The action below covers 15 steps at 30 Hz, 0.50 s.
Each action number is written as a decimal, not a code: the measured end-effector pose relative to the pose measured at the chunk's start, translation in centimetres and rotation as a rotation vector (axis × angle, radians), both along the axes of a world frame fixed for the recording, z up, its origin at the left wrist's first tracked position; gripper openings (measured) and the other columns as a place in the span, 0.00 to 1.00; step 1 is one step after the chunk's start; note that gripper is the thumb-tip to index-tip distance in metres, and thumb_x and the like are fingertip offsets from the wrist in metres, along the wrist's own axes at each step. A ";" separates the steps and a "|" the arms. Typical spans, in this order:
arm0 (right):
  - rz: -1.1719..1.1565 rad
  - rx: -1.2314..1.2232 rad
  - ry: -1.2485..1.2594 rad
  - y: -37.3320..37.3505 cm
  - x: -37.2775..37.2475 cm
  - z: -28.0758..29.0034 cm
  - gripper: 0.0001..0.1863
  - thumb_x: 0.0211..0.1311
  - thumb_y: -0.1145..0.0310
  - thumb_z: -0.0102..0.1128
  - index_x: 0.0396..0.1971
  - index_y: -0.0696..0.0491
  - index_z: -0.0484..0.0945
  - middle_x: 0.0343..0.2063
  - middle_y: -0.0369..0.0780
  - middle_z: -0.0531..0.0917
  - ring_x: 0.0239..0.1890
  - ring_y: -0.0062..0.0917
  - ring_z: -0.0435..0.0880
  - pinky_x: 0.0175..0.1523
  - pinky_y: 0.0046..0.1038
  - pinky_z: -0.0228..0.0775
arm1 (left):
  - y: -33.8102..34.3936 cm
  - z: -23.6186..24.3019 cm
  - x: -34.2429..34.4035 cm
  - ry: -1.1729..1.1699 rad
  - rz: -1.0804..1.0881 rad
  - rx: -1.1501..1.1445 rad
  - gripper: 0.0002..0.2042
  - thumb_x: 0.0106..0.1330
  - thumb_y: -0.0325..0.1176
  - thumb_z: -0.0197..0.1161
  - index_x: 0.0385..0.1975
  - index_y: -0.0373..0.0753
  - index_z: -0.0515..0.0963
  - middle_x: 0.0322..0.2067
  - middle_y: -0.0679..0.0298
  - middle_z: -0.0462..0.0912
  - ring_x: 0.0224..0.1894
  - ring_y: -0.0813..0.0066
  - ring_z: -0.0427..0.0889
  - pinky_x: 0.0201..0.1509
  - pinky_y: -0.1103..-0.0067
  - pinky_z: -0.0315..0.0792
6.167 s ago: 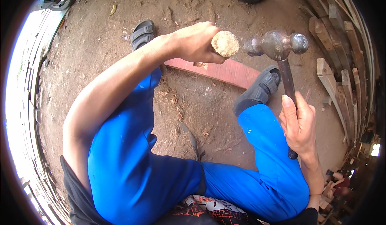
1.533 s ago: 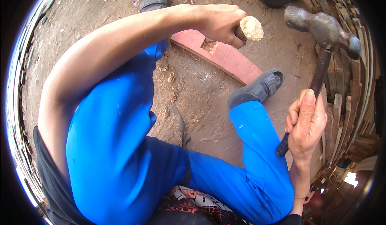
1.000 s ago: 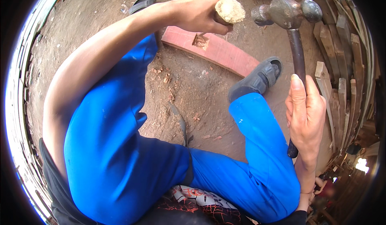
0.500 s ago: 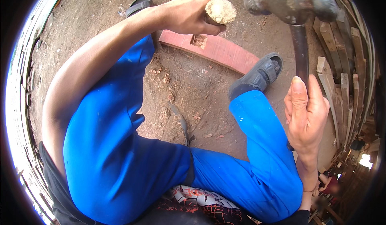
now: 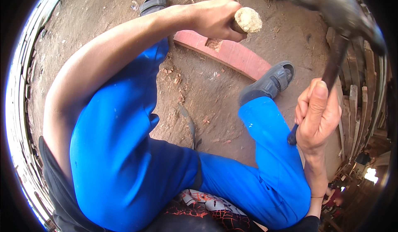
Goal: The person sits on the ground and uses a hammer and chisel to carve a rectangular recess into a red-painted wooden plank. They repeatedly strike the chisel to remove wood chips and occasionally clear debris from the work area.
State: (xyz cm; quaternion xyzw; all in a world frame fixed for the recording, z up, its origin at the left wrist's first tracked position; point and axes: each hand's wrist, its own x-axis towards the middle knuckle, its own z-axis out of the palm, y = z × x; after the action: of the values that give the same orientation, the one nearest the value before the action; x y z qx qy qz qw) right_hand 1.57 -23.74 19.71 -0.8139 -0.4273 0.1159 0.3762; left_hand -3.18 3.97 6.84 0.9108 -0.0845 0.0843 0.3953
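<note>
A wooden-handled chisel [image 5: 248, 20] stands in my left hand [image 5: 219, 19], whose fingers are wrapped round its handle. I look down on its pale, frayed end; the blade is hidden. Beneath that hand lies a reddish plank [image 5: 244, 60] with a squarish recess [image 5: 214, 44] cut in its top, just left of the chisel. My right hand [image 5: 318, 114] grips a hammer [image 5: 340, 20] by its dark handle, thumb along the shaft. The hammer's metal head is raised at the upper right, apart from the chisel and blurred by motion.
My right sandal [image 5: 273, 80] presses against the plank's right end, and the left sandal [image 5: 154, 3] is beyond my left forearm. Wood chips [image 5: 178, 78] and a dark strip [image 5: 188, 122] lie on the dirt floor. Stacked timber [image 5: 356, 107] lines the right side.
The hammer has swung up and to the right, tilting away from the chisel. My left hand, chisel and plank appear slightly farther right and lower in the picture.
</note>
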 end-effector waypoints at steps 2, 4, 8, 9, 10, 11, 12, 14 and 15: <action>0.026 -0.033 -0.108 0.6 0.0 -0.4 0.11 0.76 0.66 0.54 0.40 0.60 0.76 0.12 0.38 0.72 0.15 0.19 0.74 0.21 0.30 0.62 | 0.0 -0.1 0.0 -0.050 0.000 0.010 0.11 0.60 0.35 0.68 0.35 0.34 0.81 0.23 0.54 0.85 0.26 0.61 0.86 0.35 0.69 0.80; 0.065 -0.237 -0.091 1.1 0.1 -0.6 0.12 0.77 0.66 0.53 0.39 0.61 0.75 0.12 0.41 0.72 0.14 0.22 0.74 0.21 0.31 0.61 | 0.1 0.0 -0.1 -0.033 -0.009 -0.029 0.10 0.60 0.34 0.68 0.34 0.33 0.80 0.23 0.54 0.84 0.26 0.62 0.86 0.34 0.69 0.80; 0.011 -0.331 -0.037 1.0 0.2 0.1 0.14 0.77 0.64 0.54 0.36 0.61 0.76 0.12 0.43 0.70 0.13 0.24 0.71 0.21 0.31 0.60 | 0.0 0.4 -0.5 -0.011 -0.004 -0.050 0.10 0.59 0.34 0.68 0.33 0.33 0.79 0.22 0.55 0.84 0.25 0.63 0.86 0.33 0.69 0.80; -0.038 -0.342 -0.018 0.8 0.4 0.5 0.14 0.77 0.64 0.54 0.35 0.61 0.76 0.12 0.42 0.70 0.13 0.23 0.70 0.21 0.30 0.59 | 0.0 0.5 -0.5 0.005 -0.006 -0.062 0.10 0.59 0.34 0.68 0.33 0.33 0.79 0.22 0.55 0.84 0.25 0.63 0.86 0.33 0.69 0.80; -0.018 -0.252 -0.010 0.7 0.3 0.2 0.18 0.80 0.61 0.49 0.28 0.55 0.70 0.12 0.27 0.63 0.13 0.07 0.57 0.17 0.20 0.46 | 0.0 0.6 -0.5 0.019 -0.005 -0.064 0.12 0.58 0.34 0.69 0.35 0.33 0.80 0.23 0.55 0.85 0.26 0.63 0.87 0.34 0.70 0.80; -0.036 -0.243 0.025 0.5 0.4 0.3 0.18 0.80 0.61 0.48 0.28 0.54 0.70 0.12 0.26 0.63 0.14 0.07 0.57 0.17 0.20 0.46 | -0.1 0.6 -0.5 -0.013 0.005 -0.063 0.12 0.58 0.35 0.69 0.35 0.33 0.80 0.23 0.54 0.85 0.26 0.63 0.87 0.34 0.69 0.80; -0.053 -0.233 0.060 0.3 0.5 0.3 0.18 0.80 0.61 0.48 0.28 0.54 0.70 0.12 0.26 0.63 0.14 0.07 0.57 0.17 0.19 0.46 | -0.1 0.7 -0.4 -0.018 0.015 -0.060 0.12 0.58 0.35 0.69 0.36 0.33 0.80 0.24 0.54 0.85 0.26 0.62 0.87 0.34 0.69 0.80; -0.069 -0.231 0.088 -0.1 0.7 0.2 0.18 0.80 0.60 0.48 0.28 0.54 0.69 0.12 0.26 0.63 0.14 0.06 0.56 0.17 0.18 0.46 | -0.1 0.8 -0.3 -0.020 0.026 -0.060 0.13 0.58 0.35 0.70 0.37 0.33 0.81 0.24 0.53 0.85 0.27 0.62 0.86 0.35 0.69 0.80; -0.069 -0.240 0.082 -0.3 0.8 0.1 0.18 0.80 0.60 0.48 0.28 0.54 0.69 0.12 0.26 0.63 0.14 0.06 0.56 0.16 0.18 0.45 | -0.2 0.8 -0.3 -0.016 0.027 -0.064 0.13 0.58 0.36 0.70 0.37 0.33 0.81 0.24 0.53 0.85 0.27 0.62 0.86 0.35 0.69 0.80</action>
State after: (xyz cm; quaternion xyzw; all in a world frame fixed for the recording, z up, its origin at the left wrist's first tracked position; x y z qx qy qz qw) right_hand 2.41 -24.00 19.79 -0.8620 -0.3660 0.1865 0.2970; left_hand -3.44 3.80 7.59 0.8981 -0.0725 0.0995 0.4222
